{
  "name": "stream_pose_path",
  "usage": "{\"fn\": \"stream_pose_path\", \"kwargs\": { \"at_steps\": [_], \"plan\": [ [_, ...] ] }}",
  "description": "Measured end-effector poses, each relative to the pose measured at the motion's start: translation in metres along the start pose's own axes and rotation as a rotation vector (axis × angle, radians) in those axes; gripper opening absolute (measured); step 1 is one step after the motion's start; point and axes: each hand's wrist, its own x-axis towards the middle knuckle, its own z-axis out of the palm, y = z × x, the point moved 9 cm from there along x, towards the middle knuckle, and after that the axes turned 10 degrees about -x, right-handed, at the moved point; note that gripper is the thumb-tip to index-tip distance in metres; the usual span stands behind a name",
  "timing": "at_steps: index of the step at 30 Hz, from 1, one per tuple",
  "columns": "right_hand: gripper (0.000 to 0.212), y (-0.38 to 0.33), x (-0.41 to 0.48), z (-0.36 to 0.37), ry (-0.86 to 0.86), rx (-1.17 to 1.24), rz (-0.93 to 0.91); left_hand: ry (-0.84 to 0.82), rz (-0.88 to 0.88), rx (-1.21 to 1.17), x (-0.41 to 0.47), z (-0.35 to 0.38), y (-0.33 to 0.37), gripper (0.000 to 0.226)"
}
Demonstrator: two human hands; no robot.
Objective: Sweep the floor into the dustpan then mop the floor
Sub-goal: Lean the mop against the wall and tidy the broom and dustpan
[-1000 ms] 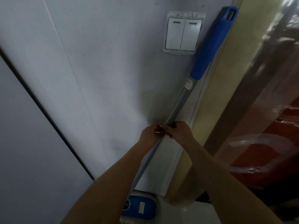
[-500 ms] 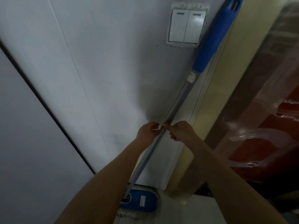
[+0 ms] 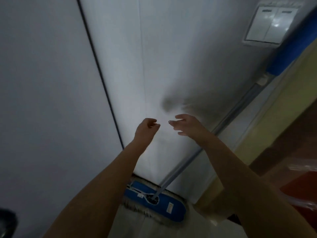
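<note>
From the head camera, the mop (image 3: 240, 104) stands alone in the corner on the right, and neither hand touches it. Its blue, fringed head (image 3: 164, 207) lies flat on the pale floor (image 3: 171, 231), right at the foot of the white wall (image 3: 171, 66). The metal pole rises from a socket in the middle of the head and slants up to the right, lying along the wall. It ends in a blue grip (image 3: 291, 47) that passes just below and right of a double light switch (image 3: 269, 26). Both bare forearms reach up from the bottom of the view towards the wall. The left hand (image 3: 147, 127) is held in the air with its fingers loosely curled and the thumb near the fingertips; it holds nothing. The right hand (image 3: 187, 125) is close beside it with a small gap between the two, fingers relaxed and a little spread, and it too is empty. The right wrist is near the pole but apart from it. A blurred shadow falls on the wall just above the right hand. A thin dark seam (image 3: 99, 69) runs down the wall left of the hands. A yellowish frame (image 3: 274, 126) edges the wall on the right, and beyond it is something red under clear plastic (image 3: 305, 186). A dark blurred shape (image 3: 6, 222) sits in the bottom left corner; I cannot tell what it is.
</note>
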Motion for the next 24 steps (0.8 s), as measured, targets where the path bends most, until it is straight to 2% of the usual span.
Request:
{"fn": "stream_pose_path", "kwargs": {
  "at_steps": [6,12,24],
  "plan": [
    [0.048,-0.042,0.0,0.083,-0.228,0.047,-0.104,0.263,-0.016,-0.058,-0.036,-0.104,-0.01,0.031],
    [0.055,-0.076,-0.017,0.153,-0.435,0.0,-0.245,0.5,-0.034,-0.088,-0.098,-0.171,-0.023,0.03],
    [0.054,-0.085,-0.121,0.231,-0.77,-0.042,-0.426,1.006,0.0,-0.198,-0.281,-0.2,-0.043,0.023]
  ]
}}
